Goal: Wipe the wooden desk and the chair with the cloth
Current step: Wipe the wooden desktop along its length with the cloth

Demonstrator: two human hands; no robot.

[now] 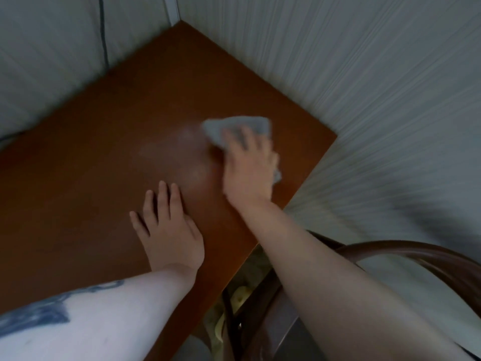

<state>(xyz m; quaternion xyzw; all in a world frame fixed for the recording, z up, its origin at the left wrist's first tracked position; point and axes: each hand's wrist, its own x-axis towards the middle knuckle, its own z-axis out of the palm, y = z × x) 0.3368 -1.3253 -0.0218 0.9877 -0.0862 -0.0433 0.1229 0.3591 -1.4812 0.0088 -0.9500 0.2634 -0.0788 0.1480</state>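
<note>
Where the right hand [248,168] presses, cloth [238,127] underneath, on desk [104,157].

Wooden desk [99,162]: reddish-brown flat top, set into corner between two walls, faint pale smear seen near centre. Cloth [235,126]: grey-blue, crumpled, blurred, laid flat on desk top towards right edge, partly covered. Chair [406,250]: dark brown curved wooden back, placed just beside desk's near right edge.
</note>
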